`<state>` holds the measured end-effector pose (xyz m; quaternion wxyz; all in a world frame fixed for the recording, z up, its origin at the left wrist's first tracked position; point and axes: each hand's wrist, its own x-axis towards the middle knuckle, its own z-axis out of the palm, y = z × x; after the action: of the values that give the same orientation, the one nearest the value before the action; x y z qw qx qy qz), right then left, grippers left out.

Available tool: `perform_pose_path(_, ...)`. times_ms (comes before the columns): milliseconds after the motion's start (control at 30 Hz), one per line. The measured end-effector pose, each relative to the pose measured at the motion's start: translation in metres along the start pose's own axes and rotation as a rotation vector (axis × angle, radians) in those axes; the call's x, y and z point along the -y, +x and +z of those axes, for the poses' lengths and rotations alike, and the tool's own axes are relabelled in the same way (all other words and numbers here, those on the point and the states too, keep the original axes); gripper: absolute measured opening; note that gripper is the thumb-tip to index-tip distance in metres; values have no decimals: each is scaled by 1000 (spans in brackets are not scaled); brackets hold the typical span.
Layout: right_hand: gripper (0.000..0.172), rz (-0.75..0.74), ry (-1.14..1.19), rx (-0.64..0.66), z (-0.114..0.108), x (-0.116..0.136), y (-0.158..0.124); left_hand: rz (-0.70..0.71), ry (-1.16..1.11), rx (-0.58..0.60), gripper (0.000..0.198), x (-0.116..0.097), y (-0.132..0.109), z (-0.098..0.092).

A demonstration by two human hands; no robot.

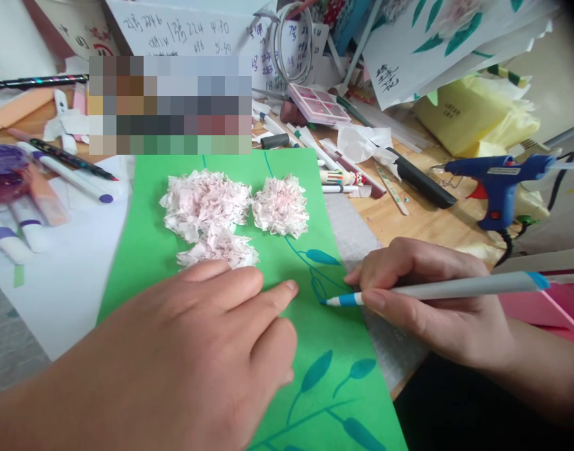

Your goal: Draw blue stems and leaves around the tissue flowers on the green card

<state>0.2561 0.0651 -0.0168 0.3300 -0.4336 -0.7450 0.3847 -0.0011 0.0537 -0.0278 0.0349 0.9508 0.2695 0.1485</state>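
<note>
Right hand (442, 307) is holding a marker (494, 284), thumb and fingers clamped on the barrel. Blue nib is touching the green paper (131, 275) at the lower end of an outlined leaf (319, 290), whose middle is showing green. Marker is tilting up toward the right.
Left hand (212, 338) is lying palm down on the green paper, fingers slightly apart, index finger pointing toward the outlined leaf. Cannot tell whether its fingers are touching the lower flower (216, 247).
Large flower (205, 203) and right flower (282, 207) are sitting side by side on the upper part of the paper. Filled leaves (318, 371) are showing farther down the paper.
White sheet (89, 250) is showing along the paper's left edge; blue glue gun (498, 188) is resting beyond the right hand
</note>
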Motion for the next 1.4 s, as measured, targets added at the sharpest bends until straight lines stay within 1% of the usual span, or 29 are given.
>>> perform_pose_path(133,12,16,108,20,-3,-5,-4,11,9,-23,20,-1,-1,-2)
perform_pose_path(233,12,64,164,-61,-2,-7,-3,1,15,-10,20,-1,-2,-2)
perform_pose_path(333,13,78,108,-129,3,-4,0,-2,10,6,17,0,-3,-1)
perform_pose_path(533,14,67,22,-141,7,1,4,1,6,-2,20,1,-4,0)
perform_pose_path(733,12,28,-36,-108,5,-1,3,-3,-2,-7,20,1,-2,1)
perform_pose_path(933,15,-14,0,-30,0,-1,-1,-5,-15,26,18,1,0,-2)
perform_pose_path(1133,12,-49,36,16,-1,-3,-2,-25,-28,-7,20,-1,-3,-3)
perform_pose_path(1267,13,-32,53,26,-2,-5,-3,-20,-28,-13,23,-1,-3,-2)
perform_pose_path(1400,13,-1,72,3,-1,-5,-3,-15,-24,-11,24,1,-2,-2)
